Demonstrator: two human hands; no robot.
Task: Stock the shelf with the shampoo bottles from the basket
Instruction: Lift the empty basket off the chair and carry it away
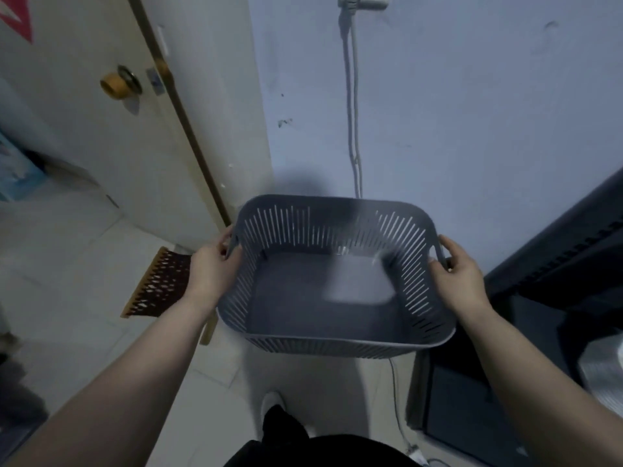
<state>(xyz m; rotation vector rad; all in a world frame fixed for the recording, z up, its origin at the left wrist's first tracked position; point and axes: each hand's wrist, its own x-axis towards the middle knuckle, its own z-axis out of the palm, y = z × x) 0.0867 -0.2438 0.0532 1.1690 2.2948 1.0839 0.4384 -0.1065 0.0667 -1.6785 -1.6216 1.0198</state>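
Observation:
I carry a grey slotted plastic basket (286, 301) in mid-air in front of me, above the floor. My left hand (212, 267) grips its left handle and my right hand (455, 271) grips its right handle. A pale, blurred shape (357, 281) lies on the basket floor toward the right; I cannot tell what it is. No shampoo bottle or shelf shows clearly.
A cream door (101, 123) with a brass knob (116, 84) stands at the left. A white cable (352, 112) runs down the blue wall. Dark furniture (546, 298) is at the right. A brown patterned mat (158, 288) lies on the tiled floor.

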